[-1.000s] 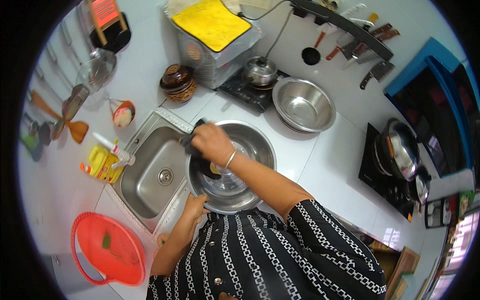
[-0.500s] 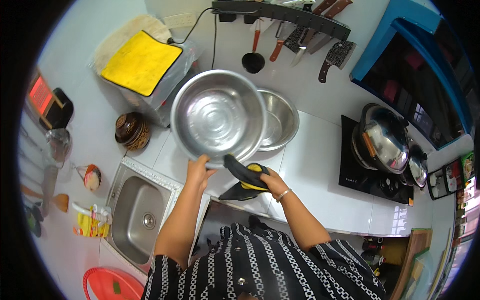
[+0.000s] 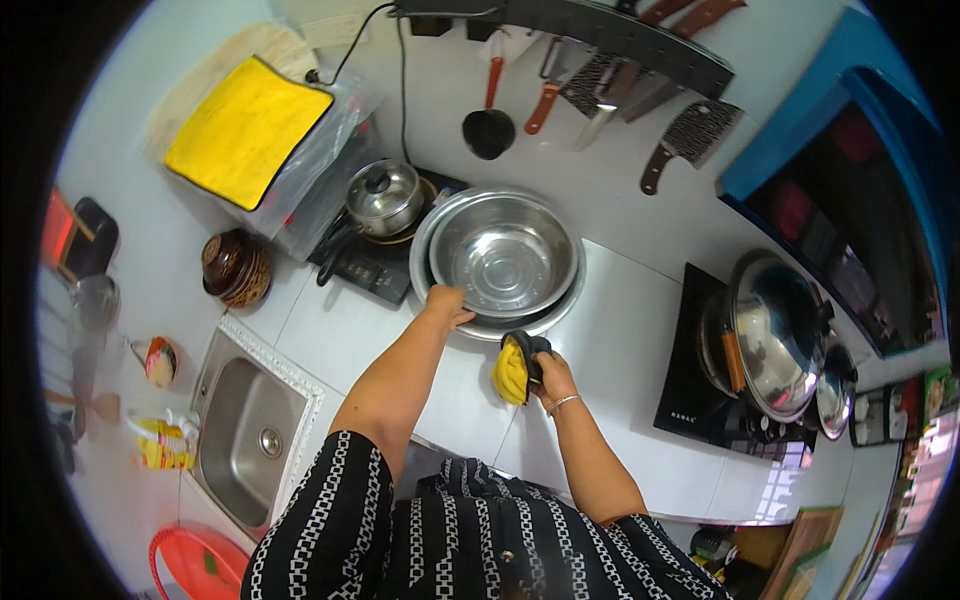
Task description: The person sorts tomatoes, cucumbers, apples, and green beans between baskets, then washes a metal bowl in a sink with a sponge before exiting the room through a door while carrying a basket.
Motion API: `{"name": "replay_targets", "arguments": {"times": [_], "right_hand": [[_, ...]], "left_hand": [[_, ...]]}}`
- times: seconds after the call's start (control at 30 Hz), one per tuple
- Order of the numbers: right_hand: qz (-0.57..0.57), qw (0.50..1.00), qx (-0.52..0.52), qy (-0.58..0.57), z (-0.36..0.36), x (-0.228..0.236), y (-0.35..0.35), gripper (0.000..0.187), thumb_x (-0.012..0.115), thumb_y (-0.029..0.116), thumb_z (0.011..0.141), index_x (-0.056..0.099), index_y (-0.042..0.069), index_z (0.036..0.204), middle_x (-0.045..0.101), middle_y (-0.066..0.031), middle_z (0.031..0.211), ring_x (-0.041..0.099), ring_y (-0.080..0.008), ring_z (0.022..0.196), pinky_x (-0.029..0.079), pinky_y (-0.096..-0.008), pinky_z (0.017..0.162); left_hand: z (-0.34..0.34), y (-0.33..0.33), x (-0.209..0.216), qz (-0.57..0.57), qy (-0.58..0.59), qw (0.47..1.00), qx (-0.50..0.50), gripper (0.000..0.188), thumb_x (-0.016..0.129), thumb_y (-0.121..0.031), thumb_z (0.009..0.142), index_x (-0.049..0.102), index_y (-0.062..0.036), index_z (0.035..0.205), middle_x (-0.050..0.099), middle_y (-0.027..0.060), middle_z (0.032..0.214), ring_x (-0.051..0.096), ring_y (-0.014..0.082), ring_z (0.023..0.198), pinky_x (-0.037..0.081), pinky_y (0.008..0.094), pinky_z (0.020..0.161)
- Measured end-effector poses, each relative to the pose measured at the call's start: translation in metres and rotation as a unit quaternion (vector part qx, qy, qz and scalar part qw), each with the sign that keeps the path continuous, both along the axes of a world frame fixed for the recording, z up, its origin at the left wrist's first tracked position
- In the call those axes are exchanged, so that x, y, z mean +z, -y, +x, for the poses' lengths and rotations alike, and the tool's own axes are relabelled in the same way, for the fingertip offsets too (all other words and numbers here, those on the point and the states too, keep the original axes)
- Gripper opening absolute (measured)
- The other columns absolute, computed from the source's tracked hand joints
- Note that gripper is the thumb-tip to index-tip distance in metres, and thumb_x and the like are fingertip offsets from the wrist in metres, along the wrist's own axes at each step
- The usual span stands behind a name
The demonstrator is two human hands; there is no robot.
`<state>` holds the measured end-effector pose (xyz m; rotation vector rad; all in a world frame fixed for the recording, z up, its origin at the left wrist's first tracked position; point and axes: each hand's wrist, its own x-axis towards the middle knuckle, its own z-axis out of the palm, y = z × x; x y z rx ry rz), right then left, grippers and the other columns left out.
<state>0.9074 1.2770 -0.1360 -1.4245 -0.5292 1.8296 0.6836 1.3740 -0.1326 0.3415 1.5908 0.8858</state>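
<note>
My left hand (image 3: 448, 305) grips the near rim of a shiny metal basin (image 3: 505, 255), its fingers closed on the edge. This basin sits within a wider metal basin (image 3: 572, 298) on the counter; whether its base touches the lower one cannot be seen. To the right and nearer my body, my right hand (image 3: 556, 378) is closed round a bunched cloth (image 3: 511, 374), yellow on one side and black on the other. The cloth hangs just in front of the basins, over the white tiles.
Left of the basins, a lidded pot (image 3: 385, 200) stands on a black cooker (image 3: 365, 272). A steel sink (image 3: 245, 440) lies at left. Knives and a ladle (image 3: 488, 133) hang on the back wall. A large lidded wok (image 3: 775, 340) rests on the right-hand hob (image 3: 675, 400).
The held basin has gone from above the counter, left of the other basin, rightward and down into it. The pot and cooker behind have come into view. My right hand has drawn the cloth off the basin.
</note>
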Motion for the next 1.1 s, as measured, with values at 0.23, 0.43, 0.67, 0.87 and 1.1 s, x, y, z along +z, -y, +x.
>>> {"name": "replay_targets", "arguments": {"times": [0.23, 0.43, 0.67, 0.87, 1.1], "right_hand": [[0.041, 0.998, 0.000, -0.058, -0.035, -0.033, -0.025, 0.035, 0.051, 0.019, 0.088, 0.055, 0.005, 0.120, 0.060, -0.0094, 0.112, 0.059, -0.0239, 0.099, 0.050, -0.0414, 0.083], [0.046, 0.947, 0.301, -0.107, -0.105, -0.041, 0.053, 0.041, 0.042, 0.015, 0.084, 0.052, 0.004, 0.123, 0.059, -0.0119, 0.116, 0.057, -0.0279, 0.108, 0.048, -0.0444, 0.091], [0.121, 0.832, 0.541, -0.025, -0.303, -0.008, 0.191, 0.038, 0.051, 0.006, 0.081, 0.052, 0.000, 0.119, 0.060, -0.0115, 0.106, 0.060, -0.0241, 0.096, 0.051, -0.0344, 0.083], [0.619, 0.522, 0.526, 0.259, -0.416, -0.069, 0.281, 0.057, 0.072, 0.027, 0.077, 0.051, -0.002, 0.121, 0.058, -0.0202, 0.114, 0.060, -0.0323, 0.100, 0.048, -0.0373, 0.087], [0.471, 0.541, 0.683, 0.137, -0.496, -0.095, 0.448, 0.051, 0.069, 0.027, 0.080, 0.053, 0.002, 0.121, 0.059, -0.0188, 0.116, 0.064, -0.0268, 0.094, 0.050, -0.0344, 0.083]], "left_hand": [[-0.048, 0.120, 0.027, 0.162, -0.006, 0.986, -0.022, 0.042, 0.056, -0.014, 0.088, 0.048, -0.0035, 0.127, 0.058, 0.0128, 0.116, 0.063, 0.0234, 0.092, 0.054, 0.0359, 0.076], [-0.101, 0.339, 0.001, -0.018, 0.012, 0.997, 0.067, 0.039, 0.058, -0.016, 0.087, 0.051, -0.0022, 0.123, 0.061, 0.0123, 0.109, 0.063, 0.0222, 0.090, 0.053, 0.0342, 0.076], [-0.151, 0.573, -0.023, 0.012, -0.038, 0.963, 0.268, 0.037, 0.058, -0.016, 0.085, 0.056, -0.0003, 0.118, 0.064, 0.0105, 0.100, 0.063, 0.0185, 0.080, 0.053, 0.0311, 0.067], [-0.212, 0.715, -0.070, 0.094, -0.122, 0.923, 0.353, 0.033, 0.060, -0.019, 0.088, 0.055, -0.0017, 0.116, 0.063, 0.0062, 0.097, 0.063, 0.0155, 0.086, 0.052, 0.0278, 0.069], [-0.254, 0.862, -0.077, 0.171, 0.105, 0.730, 0.653, 0.046, 0.061, -0.020, 0.087, 0.043, -0.0065, 0.127, 0.058, 0.0088, 0.111, 0.061, 0.0209, 0.097, 0.052, 0.0336, 0.081]]}}
